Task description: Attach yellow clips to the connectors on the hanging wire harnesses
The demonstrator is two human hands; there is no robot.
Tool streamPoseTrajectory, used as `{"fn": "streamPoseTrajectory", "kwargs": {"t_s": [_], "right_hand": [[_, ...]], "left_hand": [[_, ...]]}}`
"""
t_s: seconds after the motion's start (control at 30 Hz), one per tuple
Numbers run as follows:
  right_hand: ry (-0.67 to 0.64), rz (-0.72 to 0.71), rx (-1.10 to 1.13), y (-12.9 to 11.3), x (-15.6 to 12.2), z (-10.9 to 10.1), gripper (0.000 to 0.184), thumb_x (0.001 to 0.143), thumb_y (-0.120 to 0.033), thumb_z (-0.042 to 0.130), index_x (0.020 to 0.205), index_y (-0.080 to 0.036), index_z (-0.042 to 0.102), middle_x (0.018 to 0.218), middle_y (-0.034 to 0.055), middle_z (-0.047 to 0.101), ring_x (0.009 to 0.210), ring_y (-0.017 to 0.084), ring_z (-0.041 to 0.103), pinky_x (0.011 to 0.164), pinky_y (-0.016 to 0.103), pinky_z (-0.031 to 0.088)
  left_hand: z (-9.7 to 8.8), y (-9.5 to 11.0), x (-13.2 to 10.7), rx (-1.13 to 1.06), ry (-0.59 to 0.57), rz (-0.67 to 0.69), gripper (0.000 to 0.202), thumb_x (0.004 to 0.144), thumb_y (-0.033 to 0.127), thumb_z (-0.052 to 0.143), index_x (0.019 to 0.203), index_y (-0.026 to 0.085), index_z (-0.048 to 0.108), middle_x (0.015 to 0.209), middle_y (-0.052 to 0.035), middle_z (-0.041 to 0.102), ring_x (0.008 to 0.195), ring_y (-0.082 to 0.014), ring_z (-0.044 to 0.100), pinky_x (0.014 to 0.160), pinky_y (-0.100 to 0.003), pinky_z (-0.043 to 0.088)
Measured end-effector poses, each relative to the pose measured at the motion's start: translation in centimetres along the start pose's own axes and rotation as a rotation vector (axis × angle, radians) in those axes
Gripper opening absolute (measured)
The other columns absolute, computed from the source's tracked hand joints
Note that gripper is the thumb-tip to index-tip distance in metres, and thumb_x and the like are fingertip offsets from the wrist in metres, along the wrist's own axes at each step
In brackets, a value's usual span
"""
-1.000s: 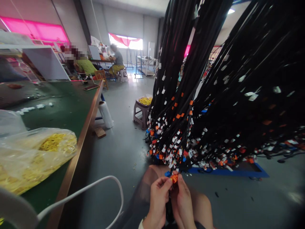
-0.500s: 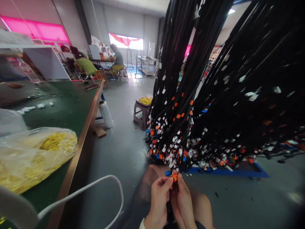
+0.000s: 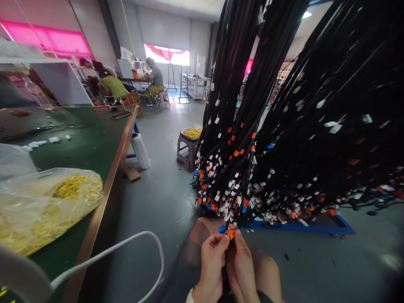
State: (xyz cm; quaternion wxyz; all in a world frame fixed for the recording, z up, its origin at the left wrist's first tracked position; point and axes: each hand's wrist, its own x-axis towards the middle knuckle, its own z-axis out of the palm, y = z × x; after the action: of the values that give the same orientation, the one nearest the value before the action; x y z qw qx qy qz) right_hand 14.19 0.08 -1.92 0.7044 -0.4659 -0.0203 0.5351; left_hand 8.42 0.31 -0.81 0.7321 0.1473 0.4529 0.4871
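Note:
Between my two hands, low in the head view, is an orange connector [image 3: 231,234]. My left hand [image 3: 212,261] pinches its left side between thumb and forefinger. From the right, my right hand [image 3: 242,261] grips the same connector, its fingers curled beneath. A blue connector [image 3: 222,229] sits just behind the orange one, close to my left fingertips. Beyond my hands hang thick bundles of black cables [image 3: 246,84], whose lower ends carry many white, orange and blue connectors and tags. Any small part inside the left pinch is hidden.
At left stands a green-topped table [image 3: 91,145] with a clear bag of yellow pieces [image 3: 67,189]. A white curved tube [image 3: 126,244] crosses in front. A stool [image 3: 187,147] holds more yellow pieces. Under the cables is a blue frame [image 3: 344,229]. Several people [image 3: 112,86] sit farther back.
Both hands stay on the orange connector, almost still. My left hand has shifted very slightly to the right.

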Motion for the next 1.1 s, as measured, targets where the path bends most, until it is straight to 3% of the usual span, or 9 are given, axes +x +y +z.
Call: {"fn": "streamPoseTrajectory", "kwargs": {"t_s": [0.23, 0.37, 0.47, 0.67, 0.83, 0.97, 1.1], "right_hand": [[-0.025, -0.029, -0.024, 0.0, 0.2, -0.1, 0.031, 0.058, -0.04, 0.075, 0.08, -0.019, 0.068, 0.076, 0.0011, 0.069, 0.069, 0.015, 0.061, 0.063, 0.025, 0.05], [-0.009, -0.086, -0.108, 0.5, 0.4, -0.5, 0.032, 0.064, -0.044, 0.07, 0.083, -0.018, 0.068, 0.083, 0.0046, 0.07, 0.077, 0.019, 0.063, 0.07, 0.031, 0.05], [0.012, -0.173, -0.224, 1.0, 0.8, -1.1, 0.037, 0.07, -0.047, 0.064, 0.091, -0.017, 0.067, 0.091, 0.0074, 0.069, 0.084, 0.021, 0.062, 0.075, 0.034, 0.049], [0.004, -0.396, -0.575, 1.2, 1.5, -2.4, 0.041, 0.078, -0.049, 0.054, 0.097, -0.014, 0.066, 0.098, 0.0115, 0.068, 0.094, 0.025, 0.06, 0.083, 0.036, 0.045], [-0.008, -0.502, -0.729, 0.5, 1.0, -1.9, 0.044, 0.077, -0.053, 0.051, 0.093, -0.015, 0.068, 0.096, 0.0119, 0.068, 0.091, 0.025, 0.06, 0.081, 0.035, 0.046], [-0.015, -0.475, -0.709, 0.5, 1.0, -1.8, 0.042, 0.077, -0.052, 0.053, 0.091, -0.016, 0.069, 0.096, 0.0112, 0.069, 0.092, 0.024, 0.06, 0.083, 0.035, 0.044], [-0.001, -0.342, -0.555, 1.4, 1.6, -2.2, 0.042, 0.075, -0.05, 0.057, 0.092, -0.014, 0.069, 0.096, 0.0112, 0.07, 0.094, 0.025, 0.061, 0.086, 0.036, 0.043]], "left_hand": [[-0.2, 0.2, 0.0, -0.025, -0.06, -0.022, 0.038, 0.054, 0.039, 0.079, 0.067, 0.013, 0.056, 0.053, 0.0052, 0.049, 0.038, -0.0011, 0.032, 0.036, -0.014, 0.018], [-0.2, 0.1, 0.1, 0.116, 0.013, 0.161, 0.031, 0.058, 0.036, 0.077, 0.069, 0.011, 0.063, 0.061, -0.0017, 0.06, 0.055, -0.0084, 0.05, 0.051, -0.017, 0.038], [-0.1, 0.2, 0.1, 0.198, 0.027, 0.231, 0.028, 0.061, 0.036, 0.074, 0.068, 0.01, 0.066, 0.065, -0.0048, 0.064, 0.063, -0.0125, 0.054, 0.062, -0.021, 0.043], [-0.2, 0.6, 0.2, 0.221, 0.047, 0.112, 0.033, 0.055, 0.042, 0.077, 0.062, 0.011, 0.066, 0.054, -0.002, 0.058, 0.051, -0.0101, 0.049, 0.049, -0.019, 0.037], [-0.4, 0.9, 0.2, 0.232, 0.059, 0.012, 0.036, 0.053, 0.043, 0.077, 0.059, 0.011, 0.062, 0.041, 0.0059, 0.041, 0.037, -0.0034, 0.031, 0.038, -0.017, 0.022], [-0.7, 0.8, 0.5, 0.201, 0.026, -0.062, 0.039, 0.054, 0.045, 0.076, 0.06, 0.014, 0.055, 0.041, 0.0102, 0.031, 0.035, -0.001, 0.019, 0.036, -0.017, 0.012], [-1.2, 0.3, 0.8, 0.123, -0.06, -0.121, 0.041, 0.057, 0.047, 0.075, 0.067, 0.015, 0.051, 0.044, 0.0112, 0.029, 0.036, -0.0008, 0.017, 0.035, -0.017, 0.008]]}}
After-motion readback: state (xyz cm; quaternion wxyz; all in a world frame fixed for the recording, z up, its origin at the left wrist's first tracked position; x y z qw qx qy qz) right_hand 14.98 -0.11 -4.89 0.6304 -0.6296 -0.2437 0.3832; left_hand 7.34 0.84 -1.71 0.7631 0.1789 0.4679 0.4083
